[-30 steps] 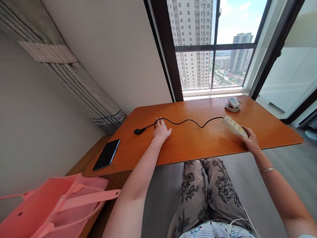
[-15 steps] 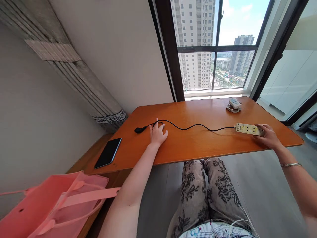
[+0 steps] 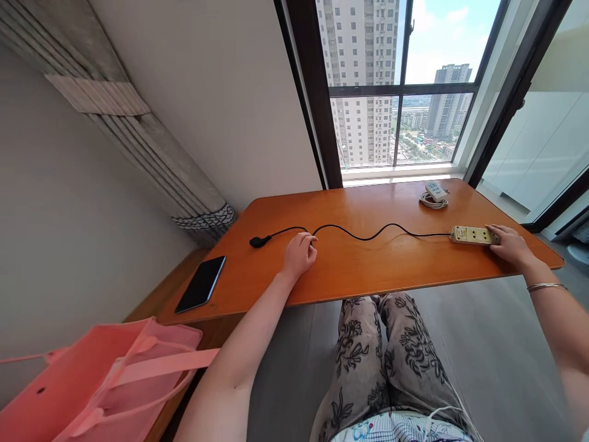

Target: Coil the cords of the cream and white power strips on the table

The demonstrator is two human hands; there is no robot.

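No brand, label or writing can be read on anything in view; the faces of the sockets are too small to make out. The left hand point(image 3: 300, 254), just left of the frame's centre, rests knuckles up on the wooden table point(image 3: 368, 270) with its fingers curled closed around the black cord point(image 3: 363, 236), pinching it where the cord bends; the forearm runs back toward the lower middle of the frame. The right hand point(image 3: 510, 244), at the right edge of the frame, lies palm down with its fingers closed over the near end of the cream power strip point(image 3: 473, 235), holding it flat on the table near the right-hand corner; a thin bracelet point(image 3: 546, 286) circles that wrist. The cord runs in a loose wave from the strip leftward through the left hand to its black plug point(image 3: 260, 241), which lies on the table left of that hand. A dark phone point(image 3: 200, 284) lies face up on a lower wooden surface at the table's left end, and a pink bag point(image 3: 92, 380) fills the lower left of the frame. A second, white power strip with its coiled cord point(image 3: 433, 195) sits at the table's far edge, upper right, under the window point(image 3: 400, 86), which shows tall apartment blocks and sky. Patterned trousers point(image 3: 386, 362) cover the person's knees below the table, above a grey floor.
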